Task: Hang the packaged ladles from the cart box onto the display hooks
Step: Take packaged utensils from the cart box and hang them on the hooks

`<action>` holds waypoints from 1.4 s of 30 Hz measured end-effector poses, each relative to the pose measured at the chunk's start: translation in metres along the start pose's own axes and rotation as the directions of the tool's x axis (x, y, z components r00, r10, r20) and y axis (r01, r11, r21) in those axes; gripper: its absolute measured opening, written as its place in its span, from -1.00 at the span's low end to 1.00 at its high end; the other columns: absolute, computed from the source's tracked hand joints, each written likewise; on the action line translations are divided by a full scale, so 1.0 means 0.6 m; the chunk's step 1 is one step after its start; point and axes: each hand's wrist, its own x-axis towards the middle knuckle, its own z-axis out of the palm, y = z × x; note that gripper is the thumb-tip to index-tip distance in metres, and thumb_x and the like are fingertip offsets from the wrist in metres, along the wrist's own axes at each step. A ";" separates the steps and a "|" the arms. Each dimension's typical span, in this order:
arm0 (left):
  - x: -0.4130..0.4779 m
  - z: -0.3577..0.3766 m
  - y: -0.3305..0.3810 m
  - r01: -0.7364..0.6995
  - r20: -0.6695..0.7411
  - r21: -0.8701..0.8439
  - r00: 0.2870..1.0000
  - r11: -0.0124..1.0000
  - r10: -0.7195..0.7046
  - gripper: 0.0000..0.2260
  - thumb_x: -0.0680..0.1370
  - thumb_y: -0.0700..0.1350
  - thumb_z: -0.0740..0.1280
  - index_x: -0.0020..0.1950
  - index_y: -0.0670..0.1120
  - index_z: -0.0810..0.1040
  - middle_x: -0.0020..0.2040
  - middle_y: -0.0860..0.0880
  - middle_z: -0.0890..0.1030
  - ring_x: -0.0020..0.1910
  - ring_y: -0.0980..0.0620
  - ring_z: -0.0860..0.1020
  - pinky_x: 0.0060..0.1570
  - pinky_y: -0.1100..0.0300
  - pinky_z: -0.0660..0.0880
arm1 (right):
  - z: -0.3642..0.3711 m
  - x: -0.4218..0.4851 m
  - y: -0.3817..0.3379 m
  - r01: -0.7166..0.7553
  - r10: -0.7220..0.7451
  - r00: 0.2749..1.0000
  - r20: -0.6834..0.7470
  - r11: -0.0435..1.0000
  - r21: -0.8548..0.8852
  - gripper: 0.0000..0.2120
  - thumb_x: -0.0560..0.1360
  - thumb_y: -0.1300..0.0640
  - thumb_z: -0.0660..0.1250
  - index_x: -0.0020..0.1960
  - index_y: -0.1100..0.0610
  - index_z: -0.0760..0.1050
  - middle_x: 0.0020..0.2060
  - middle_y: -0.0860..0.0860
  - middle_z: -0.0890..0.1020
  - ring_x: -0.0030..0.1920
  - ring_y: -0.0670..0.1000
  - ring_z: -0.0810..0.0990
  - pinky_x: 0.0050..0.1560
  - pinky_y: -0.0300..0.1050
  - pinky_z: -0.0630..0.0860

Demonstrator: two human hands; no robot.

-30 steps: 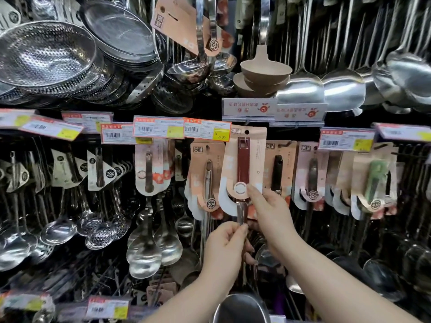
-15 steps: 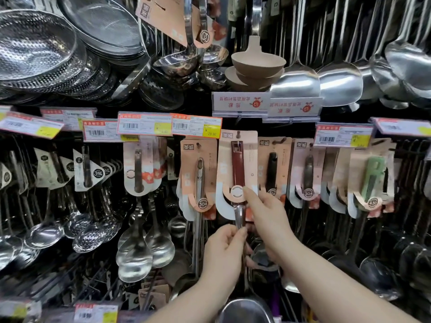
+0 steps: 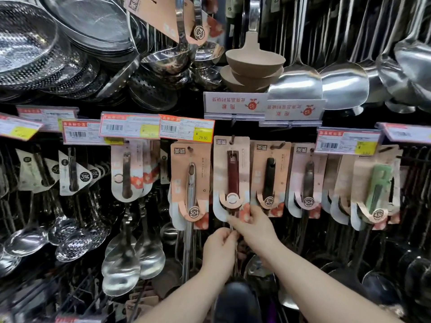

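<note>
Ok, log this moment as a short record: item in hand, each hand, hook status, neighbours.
item: packaged ladle with dark red handle on a peach card
left hand: pinches the metal shaft below the card
right hand: grips the card's bottom edge
hook status: card top sits at the display hook; full seating unclear
left neighbour: steel-handled ladle card
right neighbour: black-handled ladle card
</note>
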 end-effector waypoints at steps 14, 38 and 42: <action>0.096 0.026 -0.022 0.148 -0.120 0.134 0.984 0.980 -0.132 -0.80 0.59 -0.11 0.12 0.07 -0.16 0.48 0.05 -0.18 0.59 0.00 -0.11 0.53 -0.06 0.13 0.43 | 0.073 0.120 0.054 -0.036 0.036 0.999 -0.004 0.997 0.062 -0.78 0.48 0.08 0.34 0.08 0.13 0.41 -0.20 -0.06 0.52 -0.10 0.00 0.50 -0.10 -0.21 0.34; 0.086 0.005 -0.057 0.139 -0.098 0.275 0.988 0.951 -0.116 -0.57 0.54 0.01 0.26 0.37 -0.08 0.31 0.33 -0.14 0.44 0.29 -0.10 0.43 0.25 0.11 0.40 | 0.071 0.149 0.073 -0.142 0.160 0.984 0.073 0.969 -0.203 -0.34 0.56 0.06 0.22 0.52 0.19 -0.03 0.40 0.22 0.35 0.35 0.22 0.38 0.32 0.00 0.35; 0.036 -0.003 -0.053 0.084 -0.002 0.355 0.996 0.931 -0.090 -0.63 0.51 -0.09 0.27 0.31 -0.08 0.37 0.26 -0.13 0.47 0.22 -0.09 0.48 0.21 0.09 0.43 | 0.052 0.067 0.067 -0.029 0.090 0.984 0.156 0.935 -0.354 -0.58 0.56 0.08 0.20 0.37 0.21 0.35 0.27 0.19 0.51 0.28 0.14 0.46 0.15 -0.21 0.35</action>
